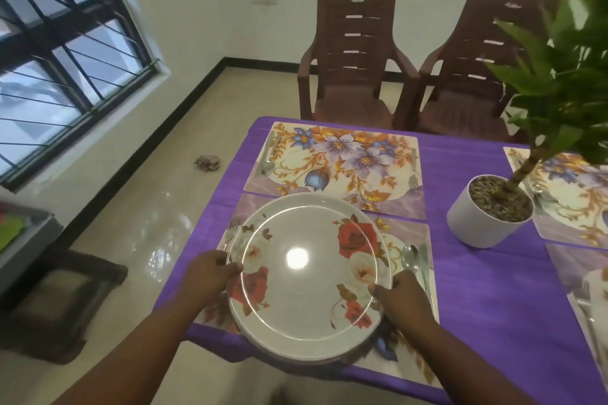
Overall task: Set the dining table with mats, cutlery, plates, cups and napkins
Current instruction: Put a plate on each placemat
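Gripping the plate [307,276] by opposite rims, left hand [205,273] and right hand [399,297] fingers curled underneath, you lower it level onto the near mat [424,240], between fork [233,227] and spoon [410,257].

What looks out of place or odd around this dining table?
A crumpled scrap lies on the floor left of the table; what it is I cannot tell. On the table, mats and cutlery look tidy. Both hands hold the plate over the near mat, not clearly set down.
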